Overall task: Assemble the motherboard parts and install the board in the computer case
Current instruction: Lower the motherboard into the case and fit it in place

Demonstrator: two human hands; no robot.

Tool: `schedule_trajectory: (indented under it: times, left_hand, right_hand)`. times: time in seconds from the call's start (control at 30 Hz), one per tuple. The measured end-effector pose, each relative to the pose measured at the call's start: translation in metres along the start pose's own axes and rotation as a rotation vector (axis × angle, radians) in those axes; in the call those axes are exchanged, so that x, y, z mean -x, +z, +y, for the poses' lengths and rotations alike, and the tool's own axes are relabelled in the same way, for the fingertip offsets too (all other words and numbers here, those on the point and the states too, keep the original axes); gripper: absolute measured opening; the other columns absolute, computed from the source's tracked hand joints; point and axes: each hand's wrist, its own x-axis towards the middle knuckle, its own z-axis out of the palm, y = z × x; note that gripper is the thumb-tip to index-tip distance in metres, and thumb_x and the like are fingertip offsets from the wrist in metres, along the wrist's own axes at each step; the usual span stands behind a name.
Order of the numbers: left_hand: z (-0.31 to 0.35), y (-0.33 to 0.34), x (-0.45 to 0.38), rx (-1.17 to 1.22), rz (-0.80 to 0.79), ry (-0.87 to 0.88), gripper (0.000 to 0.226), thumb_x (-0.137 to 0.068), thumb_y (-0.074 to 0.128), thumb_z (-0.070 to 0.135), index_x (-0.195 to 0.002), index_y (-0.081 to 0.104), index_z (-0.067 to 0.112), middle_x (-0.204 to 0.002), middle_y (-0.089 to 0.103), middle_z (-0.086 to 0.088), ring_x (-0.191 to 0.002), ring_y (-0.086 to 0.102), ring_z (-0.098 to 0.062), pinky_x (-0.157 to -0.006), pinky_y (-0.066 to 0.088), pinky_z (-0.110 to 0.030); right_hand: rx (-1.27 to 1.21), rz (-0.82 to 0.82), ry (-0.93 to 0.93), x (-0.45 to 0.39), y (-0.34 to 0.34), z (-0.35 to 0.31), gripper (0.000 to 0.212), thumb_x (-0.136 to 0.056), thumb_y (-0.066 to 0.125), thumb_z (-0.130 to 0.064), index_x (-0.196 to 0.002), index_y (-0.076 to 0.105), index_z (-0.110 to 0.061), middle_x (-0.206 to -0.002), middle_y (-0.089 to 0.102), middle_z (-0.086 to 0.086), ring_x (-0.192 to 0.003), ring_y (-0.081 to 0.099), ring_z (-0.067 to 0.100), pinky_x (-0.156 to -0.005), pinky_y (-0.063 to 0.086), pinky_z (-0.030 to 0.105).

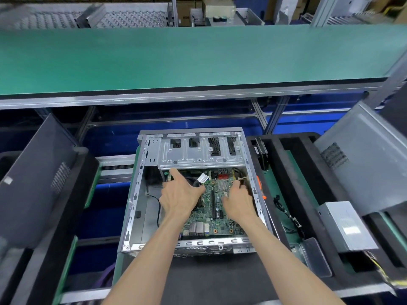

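Open computer case [141,194] lies on its side on the workstation, drive cage [198,154] at the far end, rear edge nearest the camera. Green motherboard [217,216] sits flat inside the case, toward its right half, I/O ports [198,227] against the near rim. Both hands are down in the case over the board. Left hand [179,198] lies on the board's left part with fingers spread and mostly straight, index finger pointing toward the cage; nothing is visibly clasped, it looks like a flat press or touch. Right hand [239,204] is on the board's right side, fingers curled down near the right wall by a bundle of wires [241,179]; can't tell whether it is pinching the board edge, the wires, or just resting. A small white-labelled connector [203,178] sticks up between the two hands. A black cable [157,208] runs along the bare case floor left of the board. To the right, in a black foam tray [286,194], a power supply unit [346,225] sits with loose cabling [288,216] beside it. Grey side panels lean at left [37,179] and right [363,159]. Green conveyor belt [198,58] runs across behind.
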Motion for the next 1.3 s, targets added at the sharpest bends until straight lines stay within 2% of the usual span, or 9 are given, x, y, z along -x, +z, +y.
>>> schedule_trajectory:
  times: [0.2,0.4,0.53,0.6,0.7,0.83,1.0,1.1,1.3]
  left_hand:
    - [0.001,0.006,0.000,0.058,-0.040,-0.014,0.083,-0.063,0.079,0.063,-0.106,0.026,0.015,-0.085,0.062,-0.011,-0.075,0.058,-0.030,-0.058,0.046,-0.036]
    - [0.004,0.009,-0.002,0.039,-0.020,-0.011,0.083,-0.062,0.078,0.064,-0.108,0.032,0.011,-0.086,0.063,-0.011,-0.073,0.054,-0.030,-0.056,0.042,-0.034]
    - [0.006,0.009,-0.007,0.026,-0.014,-0.006,0.084,-0.062,0.077,0.065,-0.110,0.033,0.010,-0.090,0.063,-0.013,-0.073,0.054,-0.030,-0.057,0.042,-0.035]
    - [0.006,0.010,-0.008,0.031,-0.009,-0.003,0.083,-0.062,0.075,0.065,-0.108,0.032,0.011,-0.089,0.064,-0.014,-0.074,0.055,-0.031,-0.058,0.042,-0.035]
    - [0.005,0.011,-0.008,0.039,0.007,0.008,0.079,-0.063,0.075,0.064,-0.103,0.030,0.013,-0.086,0.063,-0.012,-0.073,0.054,-0.031,-0.057,0.042,-0.035]
    - [0.005,0.013,-0.008,0.050,0.010,-0.012,0.077,-0.062,0.074,0.065,-0.102,0.038,0.010,-0.090,0.062,-0.014,-0.082,0.059,-0.033,-0.061,0.045,-0.036]
    - [0.007,0.015,-0.011,0.073,-0.006,-0.049,0.065,-0.061,0.073,0.067,-0.087,0.058,0.009,-0.086,0.065,-0.012,-0.085,0.060,-0.033,-0.067,0.054,-0.039]
    - [0.010,0.016,-0.013,0.074,-0.036,-0.038,0.055,-0.062,0.074,0.065,-0.072,0.058,0.013,-0.076,0.065,-0.009,-0.079,0.064,-0.032,-0.066,0.058,-0.040]
    - [0.008,0.020,-0.020,0.071,-0.062,-0.017,0.059,-0.062,0.071,0.070,-0.072,0.058,0.013,-0.078,0.066,-0.009,-0.079,0.065,-0.031,-0.063,0.055,-0.035]
  right_hand:
    - [0.024,-0.008,-0.016,-0.010,0.003,0.002,0.061,-0.098,0.060,-0.011,-0.144,0.023,0.000,-0.136,0.043,0.026,-0.100,0.062,0.038,-0.068,0.041,0.035]
    - [0.102,-0.065,-0.026,-0.013,0.004,0.003,0.060,-0.096,0.062,-0.011,-0.143,0.026,-0.003,-0.133,0.047,0.025,-0.109,0.058,0.039,-0.077,0.046,0.038]
    - [0.349,0.017,-0.112,0.002,0.002,-0.001,0.067,-0.087,0.071,-0.009,-0.141,0.031,-0.005,-0.137,0.043,0.023,-0.110,0.058,0.036,-0.069,0.047,0.036]
    - [0.401,0.065,-0.229,0.010,0.003,-0.004,0.053,-0.085,0.071,-0.013,-0.130,0.044,-0.007,-0.124,0.052,0.017,-0.100,0.062,0.033,-0.062,0.043,0.035]
    - [0.181,-0.038,-0.323,0.013,0.001,-0.008,0.024,-0.083,0.059,-0.011,-0.106,0.057,-0.013,-0.104,0.059,0.006,-0.091,0.061,0.031,-0.065,0.047,0.036]
    - [-0.110,-0.187,-0.220,0.008,0.002,-0.012,0.056,-0.078,0.058,-0.005,-0.133,0.048,-0.012,-0.111,0.061,0.007,-0.092,0.060,0.021,-0.075,0.055,0.039]
    - [-0.493,-0.307,-0.110,-0.003,-0.001,-0.024,0.092,-0.078,0.058,-0.002,-0.157,0.017,-0.028,-0.137,0.051,0.006,-0.080,0.066,0.013,-0.057,0.050,0.030]
    - [-0.564,-0.374,-0.134,-0.011,0.000,-0.031,0.098,-0.077,0.058,0.007,-0.155,0.017,-0.035,-0.121,0.049,-0.006,-0.083,0.064,0.017,-0.069,0.054,0.038]
    - [-0.489,-0.254,-0.206,-0.023,0.015,-0.040,0.095,-0.070,0.075,0.006,-0.150,0.031,-0.021,-0.138,0.044,0.001,-0.123,0.048,0.021,-0.092,0.043,0.030]
